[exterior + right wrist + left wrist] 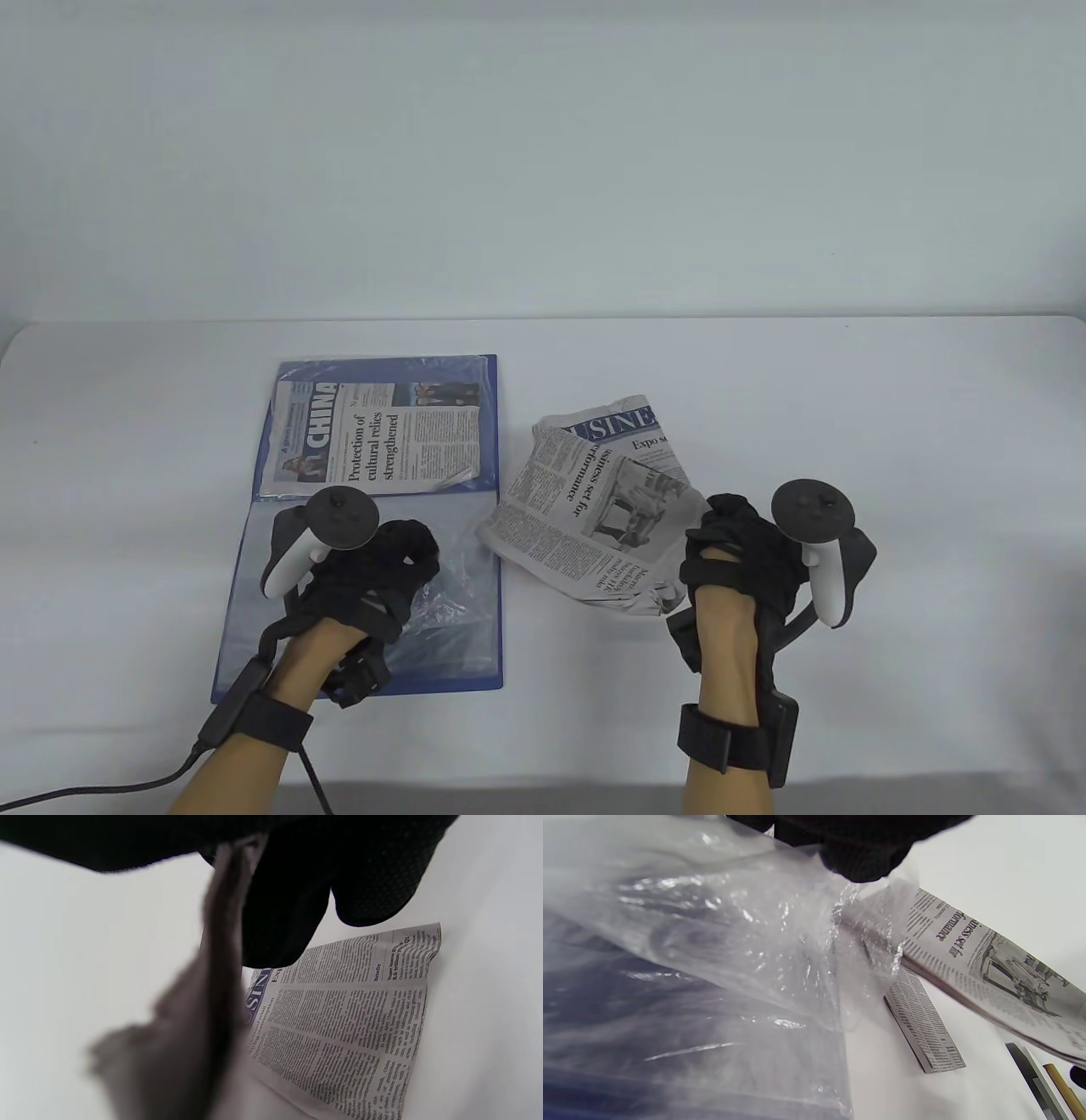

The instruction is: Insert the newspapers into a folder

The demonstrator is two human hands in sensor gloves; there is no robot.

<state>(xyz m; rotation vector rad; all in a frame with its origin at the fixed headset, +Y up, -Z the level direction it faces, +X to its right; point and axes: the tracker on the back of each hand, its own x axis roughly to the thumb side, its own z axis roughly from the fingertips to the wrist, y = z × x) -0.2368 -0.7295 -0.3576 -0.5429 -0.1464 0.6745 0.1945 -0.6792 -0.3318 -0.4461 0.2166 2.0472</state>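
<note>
A white worktop point(764, 382) carries an open blue folder point(475, 671) on the left, its clear plastic sleeves facing up. A folded newspaper with the headline "Protection of cultural relics strengthened" point(373, 441) already lies in the far sleeve of the folder.

The left hand point(365, 577) rests over the near clear sleeve point(450, 586). In the left wrist view its gloved fingertips point(861, 861) pinch the crinkled plastic and lift its edge, so the grip is narrow, holding the sleeve.

Just beside the folder's right edge, a second newspaper, headed "BUSINESS" point(594, 501), is raised at a tilt off the worktop. The right hand point(738, 552) grips its near right corner, fingers closed on the paper. In the left wrist view the paper's leading edge meets the lifted plastic at the sleeve mouth; whether it has entered is hard to tell through the wrinkled film. A folded part of the paper hangs lower, near the worktop.

Each hand carries a tracker, which hides part of the glove from above. The left tracker also covers a strip of the folder. A black cable point(127, 789) trails from the left wrist off the bottom edge. The right wrist view is largely blocked by dark glove fabric and a blurred fold of paper close to the lens; behind them, columns of newsprint show clearly.
</note>
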